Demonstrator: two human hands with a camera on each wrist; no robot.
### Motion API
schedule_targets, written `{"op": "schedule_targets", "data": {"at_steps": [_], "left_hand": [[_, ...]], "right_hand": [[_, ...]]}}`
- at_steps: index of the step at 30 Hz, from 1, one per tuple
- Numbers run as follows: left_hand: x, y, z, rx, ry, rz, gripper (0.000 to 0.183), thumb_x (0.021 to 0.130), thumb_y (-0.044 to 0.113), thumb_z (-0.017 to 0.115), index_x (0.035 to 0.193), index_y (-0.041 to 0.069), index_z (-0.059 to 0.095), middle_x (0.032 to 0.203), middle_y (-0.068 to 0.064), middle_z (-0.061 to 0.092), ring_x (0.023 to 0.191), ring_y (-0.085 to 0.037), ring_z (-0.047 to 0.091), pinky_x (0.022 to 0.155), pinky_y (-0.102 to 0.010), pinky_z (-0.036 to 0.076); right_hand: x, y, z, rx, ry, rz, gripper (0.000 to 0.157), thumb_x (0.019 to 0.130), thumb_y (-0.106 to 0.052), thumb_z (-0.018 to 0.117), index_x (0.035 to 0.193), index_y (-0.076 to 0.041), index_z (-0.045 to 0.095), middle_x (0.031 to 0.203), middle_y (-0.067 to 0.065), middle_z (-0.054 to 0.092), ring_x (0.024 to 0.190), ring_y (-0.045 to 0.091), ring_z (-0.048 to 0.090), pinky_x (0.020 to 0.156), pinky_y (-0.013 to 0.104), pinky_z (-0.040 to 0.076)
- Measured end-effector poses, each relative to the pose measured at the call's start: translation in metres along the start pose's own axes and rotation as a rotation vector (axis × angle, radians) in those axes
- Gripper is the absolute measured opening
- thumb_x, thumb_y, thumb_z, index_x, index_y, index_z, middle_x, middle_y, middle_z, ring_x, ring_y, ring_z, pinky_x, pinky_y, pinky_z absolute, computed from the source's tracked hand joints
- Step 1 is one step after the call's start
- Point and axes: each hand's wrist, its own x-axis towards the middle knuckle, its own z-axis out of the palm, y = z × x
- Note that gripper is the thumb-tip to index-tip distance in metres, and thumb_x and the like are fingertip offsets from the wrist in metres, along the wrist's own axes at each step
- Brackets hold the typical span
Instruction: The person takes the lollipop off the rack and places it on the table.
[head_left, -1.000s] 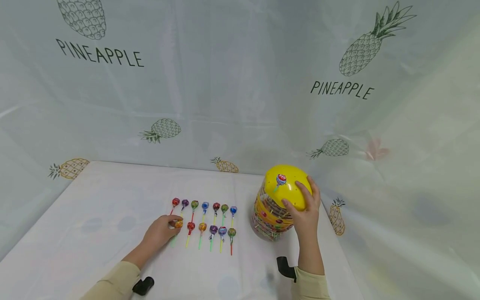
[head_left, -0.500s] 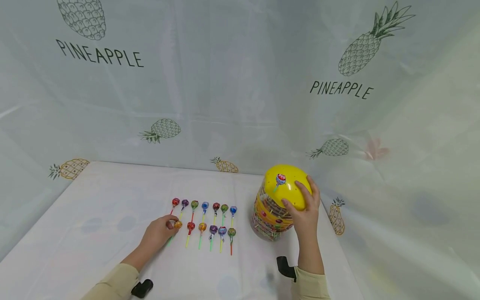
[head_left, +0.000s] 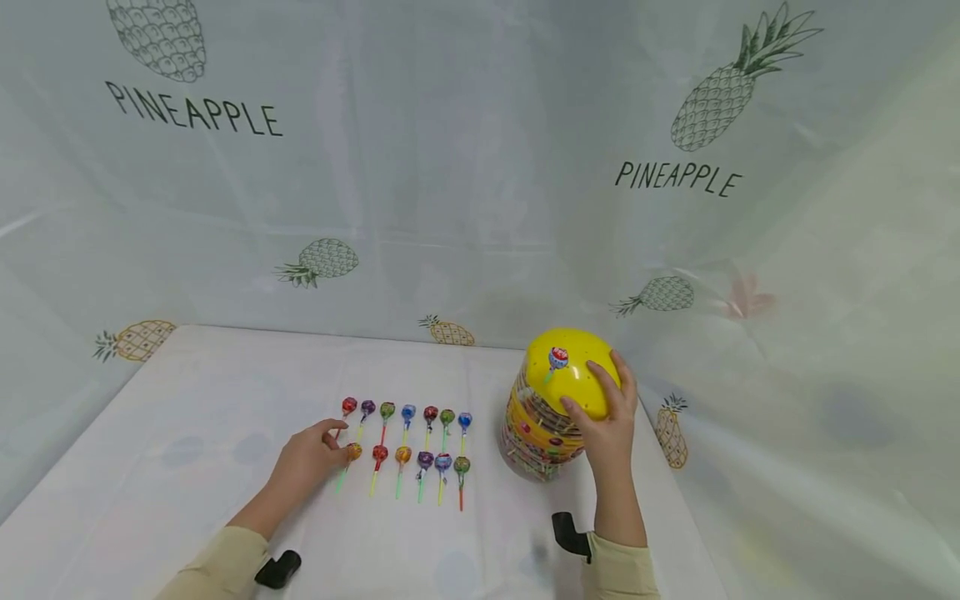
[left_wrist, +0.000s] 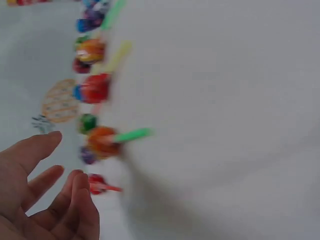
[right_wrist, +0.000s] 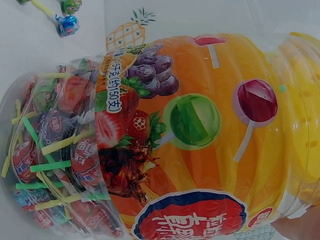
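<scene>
In the head view, my left hand is beside an orange-wrapped lollipop with a green stick, at the left end of the near row. The left wrist view shows that hand's fingers parted from the lollipop, which lies on the table. My right hand grips the domed yellow lid of a clear candy jar, thumb and fingers spread round it. The jar stands slightly tilted in view. In the right wrist view, wrapped lollipops fill its base below an orange fruit label.
Two rows of lollipops lie on the white table, left of the jar. A red lollipop is the near row's second one. A pineapple-printed curtain hangs behind the table and along its sides.
My left hand has let go of the orange lollipop at the near row's left end and drawn slightly away to the left. My right hand stays on the jar's lid.
</scene>
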Motion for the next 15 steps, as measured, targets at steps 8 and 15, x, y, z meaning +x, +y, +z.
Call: {"op": "schedule_targets", "data": {"at_steps": [8, 15], "left_hand": [[0.007, 0.064, -0.022, -0.026, 0.058, 0.174, 0.043, 0.087, 0.022, 0.074, 0.126, 0.007, 0.062, 0.088, 0.000, 0.062, 0.072, -0.016, 0.055, 0.057, -0.030, 0.044], [-0.005, 0.118, -0.013, -0.160, 0.051, 0.242, 0.040, 0.086, 0.021, 0.077, 0.124, 0.015, 0.066, 0.092, 0.004, 0.063, 0.075, -0.012, 0.057, 0.056, -0.029, 0.046]], "right_hand": [[-0.001, 0.003, -0.002, -0.028, 0.011, -0.001, 0.052, 0.080, -0.010, 0.081, 0.129, -0.015, 0.062, 0.154, -0.013, 0.026, 0.138, 0.026, 0.026, 0.102, 0.058, 0.038], [-0.002, 0.003, 0.000, -0.041, 0.012, -0.008, 0.052, 0.081, -0.012, 0.080, 0.129, -0.016, 0.062, 0.155, -0.013, 0.025, 0.139, 0.027, 0.026, 0.101, 0.059, 0.038]]}}
